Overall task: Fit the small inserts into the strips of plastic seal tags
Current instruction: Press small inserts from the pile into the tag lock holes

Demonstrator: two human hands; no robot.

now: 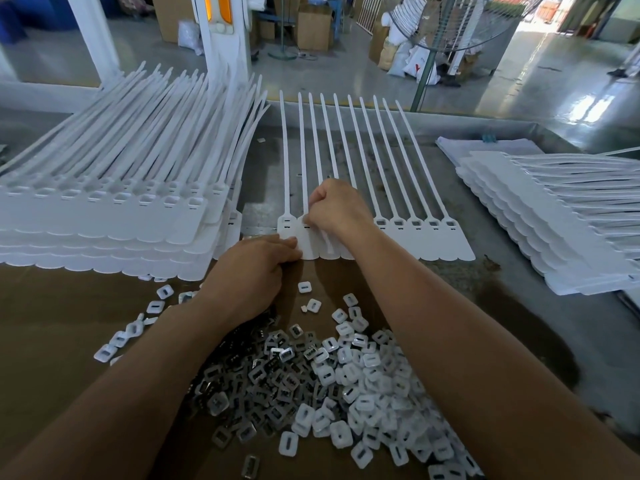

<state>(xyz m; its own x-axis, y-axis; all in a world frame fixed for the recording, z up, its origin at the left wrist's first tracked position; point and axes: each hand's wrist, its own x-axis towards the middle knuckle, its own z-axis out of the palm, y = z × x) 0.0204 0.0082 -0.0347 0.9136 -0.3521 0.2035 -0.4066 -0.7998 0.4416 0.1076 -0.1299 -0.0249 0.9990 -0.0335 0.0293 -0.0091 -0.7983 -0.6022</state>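
Head view — right hand [337, 207], fingers curled, pinches the tag strip [433, 244].

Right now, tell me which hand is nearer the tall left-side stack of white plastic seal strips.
Left. The left hand lies just beside the stack; the right hand is farther right, on the single flat white strip.

Nothing legible; a white sack [414, 62] perhaps bears red print.
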